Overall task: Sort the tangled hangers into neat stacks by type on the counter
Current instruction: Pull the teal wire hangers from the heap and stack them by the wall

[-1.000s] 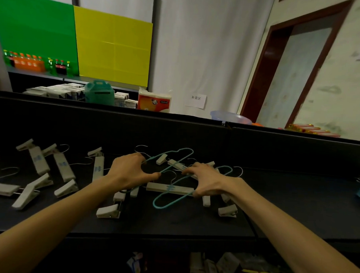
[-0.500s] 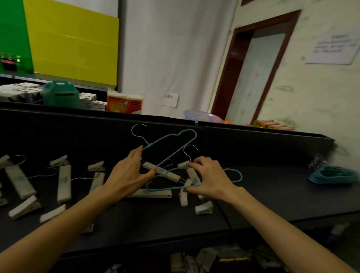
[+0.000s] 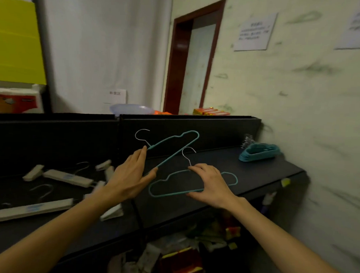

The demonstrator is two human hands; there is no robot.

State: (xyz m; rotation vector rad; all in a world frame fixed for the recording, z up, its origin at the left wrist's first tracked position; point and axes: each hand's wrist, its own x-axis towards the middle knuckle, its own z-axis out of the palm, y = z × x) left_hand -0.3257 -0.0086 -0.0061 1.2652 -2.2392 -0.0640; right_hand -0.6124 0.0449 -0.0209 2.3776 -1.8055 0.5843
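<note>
My left hand (image 3: 130, 177) holds a teal wire hanger (image 3: 176, 151) tilted up in the air, with fingertips at its neck and the thumb at its lower end. My right hand (image 3: 210, 183) grips a second teal wire hanger (image 3: 172, 194), fingers over its top and thumb under its bottom bar, just above the black counter (image 3: 255, 176). A stack of teal hangers (image 3: 259, 152) lies at the counter's far right end. White clip hangers (image 3: 68, 178) lie scattered on the left part of the counter.
A black back panel (image 3: 216, 131) rises behind the counter, and the wall closes off its right end. A long white clip hanger (image 3: 31, 209) lies near the front left edge. Packets and clutter (image 3: 190, 250) fill the space under the counter.
Both hands have lifted the two teal hangers free of the white clip hangers and carried them to the right. The hangers have come apart, one in each hand.
</note>
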